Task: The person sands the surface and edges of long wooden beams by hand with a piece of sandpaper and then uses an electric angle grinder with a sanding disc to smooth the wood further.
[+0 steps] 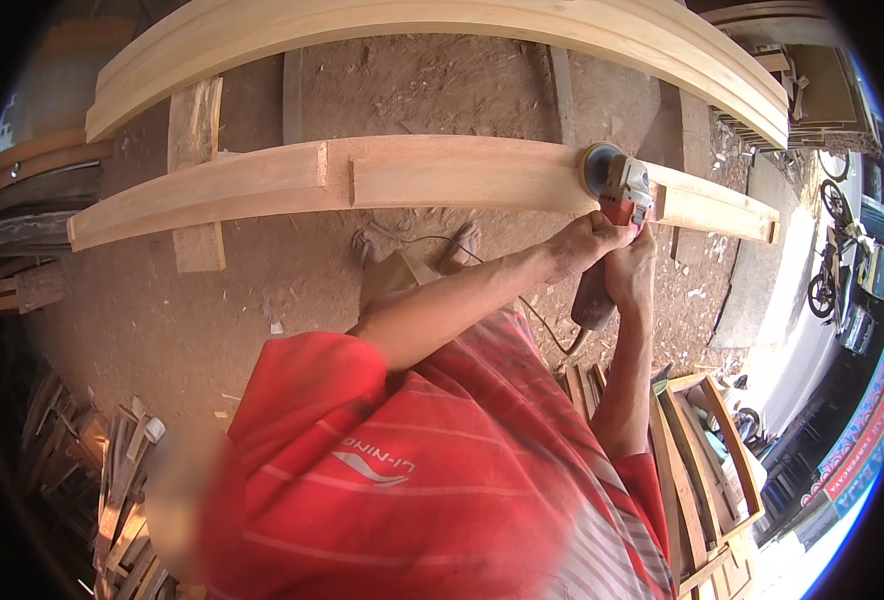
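Observation:
Both my hands are closed around a red and dark angle grinder (617, 205) on the right side of the work. My left hand (584, 246) grips near its red front housing. My right hand (630, 268) wraps the body just behind. The grinder's round disc (596, 170) is at the face of a pale wooden beam (452, 175) with cut-out notches; whether it touches cannot be made out. This beam lies crosswise in front of me on wooden supports (198, 245). From the grinder's rear a cord (552, 335) loops down beside my shirt.
A second, longer pale beam (442, 22) lies parallel beyond the first. Wood scraps (122, 500) pile up at the lower left, and a wooden frame (737, 450) leans at the lower right. Stacked boards (32, 225) stand at left. Shavings litter the dirt floor; motorbikes (830, 240) are parked far right.

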A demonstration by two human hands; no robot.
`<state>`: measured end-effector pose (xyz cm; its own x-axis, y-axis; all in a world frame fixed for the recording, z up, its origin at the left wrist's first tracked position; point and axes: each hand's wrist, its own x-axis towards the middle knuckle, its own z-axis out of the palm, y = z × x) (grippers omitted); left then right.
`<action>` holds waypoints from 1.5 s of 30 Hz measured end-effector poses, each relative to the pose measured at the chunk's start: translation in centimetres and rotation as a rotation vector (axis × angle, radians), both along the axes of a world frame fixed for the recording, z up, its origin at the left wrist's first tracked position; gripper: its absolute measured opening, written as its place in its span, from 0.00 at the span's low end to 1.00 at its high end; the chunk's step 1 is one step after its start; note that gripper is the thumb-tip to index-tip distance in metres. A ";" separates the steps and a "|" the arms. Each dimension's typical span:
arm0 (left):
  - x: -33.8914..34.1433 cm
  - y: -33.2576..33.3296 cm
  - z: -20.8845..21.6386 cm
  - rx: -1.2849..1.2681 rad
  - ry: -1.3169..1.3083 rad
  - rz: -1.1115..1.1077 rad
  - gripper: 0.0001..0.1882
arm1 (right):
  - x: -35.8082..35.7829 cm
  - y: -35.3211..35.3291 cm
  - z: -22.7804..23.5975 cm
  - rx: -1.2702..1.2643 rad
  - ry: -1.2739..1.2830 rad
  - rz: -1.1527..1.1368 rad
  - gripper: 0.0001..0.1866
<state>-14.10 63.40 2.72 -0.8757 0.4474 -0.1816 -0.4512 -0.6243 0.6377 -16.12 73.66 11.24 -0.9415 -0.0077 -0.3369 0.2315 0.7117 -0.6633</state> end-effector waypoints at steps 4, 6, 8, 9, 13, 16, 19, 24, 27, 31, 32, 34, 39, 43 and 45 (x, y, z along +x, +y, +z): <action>4.2 -7.0 1.1 0.026 -0.068 0.086 0.23 | 2.6 -6.3 0.6 0.012 -0.089 0.071 0.34; 6.5 -10.6 1.8 0.014 -0.056 0.161 0.23 | 4.2 -10.2 1.3 0.052 -0.120 0.114 0.36; 8.8 -14.1 1.3 -0.010 -0.135 0.116 0.24 | 5.6 -13.2 0.8 0.095 -0.112 0.190 0.39; 9.8 -16.0 1.4 -0.030 -0.164 0.080 0.24 | 6.4 -15.0 1.3 0.031 -0.120 0.211 0.39; 13.4 -20.8 2.2 -0.015 -0.086 0.329 0.26 | 8.9 -21.2 1.6 0.079 -0.189 0.273 0.41; 15.9 -24.0 1.0 0.047 -0.118 0.291 0.27 | 10.7 -24.3 1.1 0.120 -0.196 0.320 0.42; 15.9 -24.5 1.3 -0.027 -0.036 0.320 0.27 | 11.4 -24.1 0.0 0.122 -0.146 0.303 0.41; 13.5 -20.7 2.2 -0.044 -0.053 0.224 0.26 | 10.9 -21.1 2.0 0.007 -0.078 0.174 0.37; 13.8 -20.0 1.5 -0.064 -0.009 0.188 0.25 | 11.7 -20.3 1.3 0.025 -0.045 0.159 0.37; 18.1 -23.8 0.6 0.046 -0.148 0.261 0.18 | 13.9 -23.8 1.1 0.093 -0.118 0.254 0.39; 18.6 -24.1 1.5 0.049 -0.135 0.227 0.18 | 14.1 -24.3 1.5 0.080 -0.138 0.265 0.38; 18.9 -24.4 3.5 0.057 -0.224 0.333 0.26 | 14.4 -24.4 1.4 0.056 -0.161 0.288 0.35; 16.2 -20.6 1.3 0.009 -0.162 0.196 0.27 | 12.3 -19.4 1.4 0.120 -0.198 0.193 0.41; 12.2 -13.4 2.5 0.024 -0.156 0.132 0.22 | 9.8 -12.0 -0.1 0.116 -0.138 0.081 0.36; 10.2 -10.3 2.1 0.012 -0.151 0.089 0.23 | 8.3 -9.1 1.0 0.089 -0.132 0.059 0.34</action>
<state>-3.85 53.14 4.80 -0.8752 0.3720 -0.3094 -0.4838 -0.6737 0.5586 -7.78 64.53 12.21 -0.8879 -0.0267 -0.4592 0.2682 0.7811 -0.5639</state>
